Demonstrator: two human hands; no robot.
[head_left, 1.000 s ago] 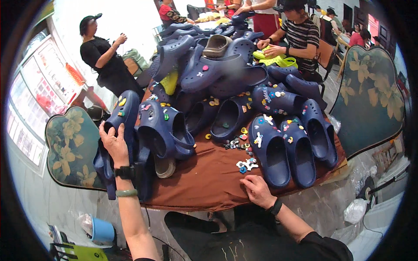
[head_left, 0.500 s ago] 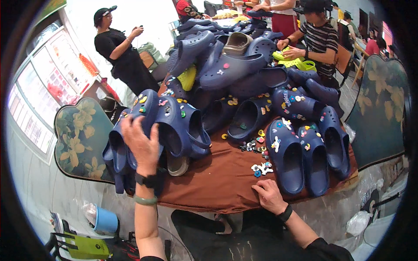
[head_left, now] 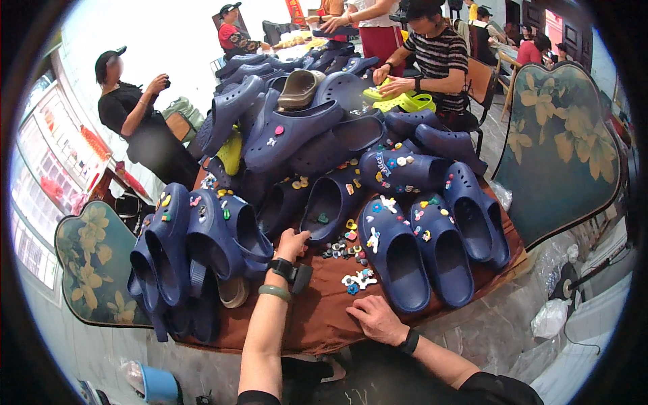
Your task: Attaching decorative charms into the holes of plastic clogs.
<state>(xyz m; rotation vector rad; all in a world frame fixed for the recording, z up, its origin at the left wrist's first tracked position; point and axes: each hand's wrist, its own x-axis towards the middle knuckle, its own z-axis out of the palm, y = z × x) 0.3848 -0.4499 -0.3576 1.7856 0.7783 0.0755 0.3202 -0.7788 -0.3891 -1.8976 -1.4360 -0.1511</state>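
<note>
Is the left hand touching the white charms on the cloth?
Apart: the head view shows a strip of bare brown cloth between the left hand and the white charms.

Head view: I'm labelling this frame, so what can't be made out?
In the head view:
- Left hand: whether it holds anything; its back hides most fingertips.
- Loose charms: many shapes, too small.
- Lower beige clog: mostly hidden by blue clogs.
- Right sleeve: cut off by lower edge.
</note>
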